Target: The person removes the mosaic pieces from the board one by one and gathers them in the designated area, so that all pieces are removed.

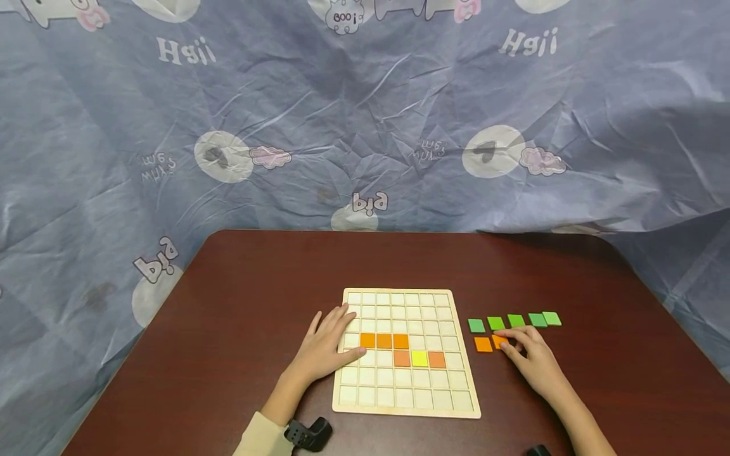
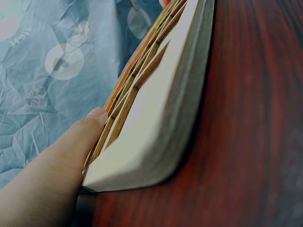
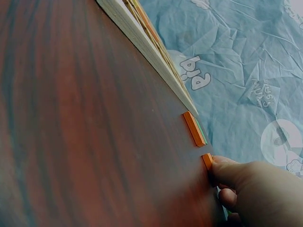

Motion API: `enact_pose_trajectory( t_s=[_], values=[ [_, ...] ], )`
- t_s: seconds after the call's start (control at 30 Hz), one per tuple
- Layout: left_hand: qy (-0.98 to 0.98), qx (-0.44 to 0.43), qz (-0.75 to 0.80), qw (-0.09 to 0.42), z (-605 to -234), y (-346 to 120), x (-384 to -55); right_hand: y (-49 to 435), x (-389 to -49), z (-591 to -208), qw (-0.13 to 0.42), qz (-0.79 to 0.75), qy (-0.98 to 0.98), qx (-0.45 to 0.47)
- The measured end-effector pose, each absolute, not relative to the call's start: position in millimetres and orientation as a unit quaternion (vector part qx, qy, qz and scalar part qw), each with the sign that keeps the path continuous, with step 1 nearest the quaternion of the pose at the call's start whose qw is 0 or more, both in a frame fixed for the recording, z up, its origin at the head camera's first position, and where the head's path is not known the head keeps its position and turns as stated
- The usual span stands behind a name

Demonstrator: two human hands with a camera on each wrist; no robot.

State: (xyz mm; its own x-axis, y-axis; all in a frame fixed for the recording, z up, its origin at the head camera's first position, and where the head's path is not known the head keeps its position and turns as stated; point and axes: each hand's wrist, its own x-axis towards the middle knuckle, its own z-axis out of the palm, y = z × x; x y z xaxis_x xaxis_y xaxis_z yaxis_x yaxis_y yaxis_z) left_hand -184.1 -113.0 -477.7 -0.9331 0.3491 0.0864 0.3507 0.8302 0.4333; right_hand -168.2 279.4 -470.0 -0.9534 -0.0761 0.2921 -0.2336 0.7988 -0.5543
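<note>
A pale wooden grid board (image 1: pixel 406 409) lies on the table, with three orange tiles (image 1: pixel 384 341) side by side in one row. The row below bears a yellow tile (image 1: pixel 419 358) between two salmon-orange tiles (image 1: pixel 436 360). My left hand (image 1: pixel 320 351) rests with fingers spread on the board's left edge; its thumb (image 2: pixel 80 142) touches the board in the left wrist view. To the board's right, my right hand (image 1: pixel 531 358) pinches an orange tile (image 3: pixel 207 161) between thumb and fingers, at the tabletop. Another orange tile (image 1: pixel 483 344) lies just left of it.
Several green tiles (image 1: pixel 496 323) form a row behind the orange ones, the two rightmost touching. The dark red-brown table (image 1: pixel 274 272) ends at a hanging blue-grey printed cloth (image 1: pixel 353 114). A black wrist device (image 1: pixel 308 434) sits at the left wrist.
</note>
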Motion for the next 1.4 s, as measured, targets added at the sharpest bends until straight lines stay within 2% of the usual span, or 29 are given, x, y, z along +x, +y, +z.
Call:
enact_pose_trajectory(
  t_s=[0.3, 0.53, 0.7, 1.1, 1.4],
  values=[
    [-0.955, -0.185, -0.231, -0.001, -476, -114, -183, 279, -167, -468, 0.127, 0.324, -0.935, 0.073],
    [-0.955, -0.186, -0.233, 0.007, -476, -113, -184, 269, -167, -458, 0.175, 0.328, -0.925, 0.071],
    [-0.958, -0.178, -0.226, 0.005, -477, -114, -184, 247, -165, -448, 0.187, 0.342, -0.916, 0.093],
    [-0.957, -0.182, -0.227, 0.001, -477, -112, -185, 180, -165, -436, 0.161, 0.367, -0.906, 0.136],
    [-0.957, -0.183, -0.227, -0.001, -476, -112, -184, 135, -164, -445, 0.132, 0.401, -0.895, 0.142]
  ],
)
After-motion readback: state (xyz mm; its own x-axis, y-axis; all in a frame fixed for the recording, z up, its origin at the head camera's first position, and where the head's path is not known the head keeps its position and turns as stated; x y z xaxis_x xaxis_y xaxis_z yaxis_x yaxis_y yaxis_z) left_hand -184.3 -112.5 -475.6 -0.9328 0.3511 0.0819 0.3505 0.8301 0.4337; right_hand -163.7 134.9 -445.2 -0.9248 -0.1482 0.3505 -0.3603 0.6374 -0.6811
